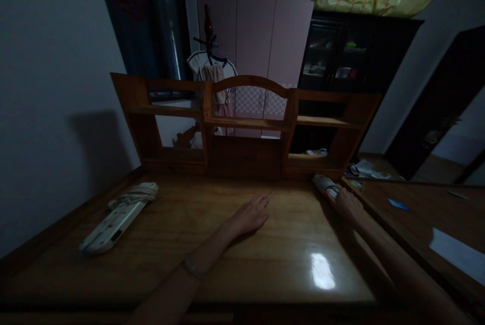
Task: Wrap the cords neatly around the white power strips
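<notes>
Touching pale rolled bundle (323, 183) | right hand (346, 202) | left hand (252, 215) flat on desk (182, 234)

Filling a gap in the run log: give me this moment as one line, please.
left hand: flat on desk, holding nothing | right hand: on rolled item at desk's right edge | power strip: left side, untouched

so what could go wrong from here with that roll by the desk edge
The pale roll in the right hand sits near the desk edge and might slip off it. The room is dim, so a sweep of the left hand could snag the power strip cord.
</notes>
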The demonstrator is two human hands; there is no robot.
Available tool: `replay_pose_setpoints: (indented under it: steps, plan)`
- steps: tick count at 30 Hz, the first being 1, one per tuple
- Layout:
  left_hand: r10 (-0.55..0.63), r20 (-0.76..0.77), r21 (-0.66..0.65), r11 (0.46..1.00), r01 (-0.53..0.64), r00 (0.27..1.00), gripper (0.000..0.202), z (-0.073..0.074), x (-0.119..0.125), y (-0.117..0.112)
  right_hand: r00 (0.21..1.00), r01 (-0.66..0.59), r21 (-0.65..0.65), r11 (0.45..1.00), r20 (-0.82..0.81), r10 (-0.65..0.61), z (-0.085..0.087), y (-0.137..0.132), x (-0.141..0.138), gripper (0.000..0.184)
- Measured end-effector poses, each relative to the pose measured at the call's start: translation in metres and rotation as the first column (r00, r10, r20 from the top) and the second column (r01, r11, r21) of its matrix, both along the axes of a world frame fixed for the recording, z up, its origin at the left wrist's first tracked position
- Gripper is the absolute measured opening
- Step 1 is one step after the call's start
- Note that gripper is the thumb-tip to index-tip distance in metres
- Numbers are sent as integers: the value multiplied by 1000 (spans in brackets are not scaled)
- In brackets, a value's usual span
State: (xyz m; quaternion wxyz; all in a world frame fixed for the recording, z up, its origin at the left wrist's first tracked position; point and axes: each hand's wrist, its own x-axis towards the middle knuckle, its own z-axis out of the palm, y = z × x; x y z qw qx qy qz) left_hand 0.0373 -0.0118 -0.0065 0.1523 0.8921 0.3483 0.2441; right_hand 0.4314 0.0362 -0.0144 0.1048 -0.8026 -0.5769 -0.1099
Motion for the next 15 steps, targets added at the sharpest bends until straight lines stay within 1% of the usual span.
replay_pose_setpoints:
  steps: [5, 8, 12, 15]
  plan:
    - [3, -2, -9, 1000, -3, 1000, 69, -1, 0, 0, 999, -34, -1, 999, 17, 34, 0, -4, -2, 54]
    - [11, 1, -9, 1000, -11, 1000, 70, -1, -1, 1, 999, -32, -22, 999, 39, 32, -1, -5, -7, 50]
    - [7, 2, -20, 1000, -7, 1000, 70, -1, -1, 1, 999, -23, -51, 998, 28, 25, -1, -4, -12, 47]
    - [9, 5, -21, 1000, -9, 1000, 70, -1, -1, 1, 1000, -12, -20, 1000, 13, 12, 3, -7, -19, 45]
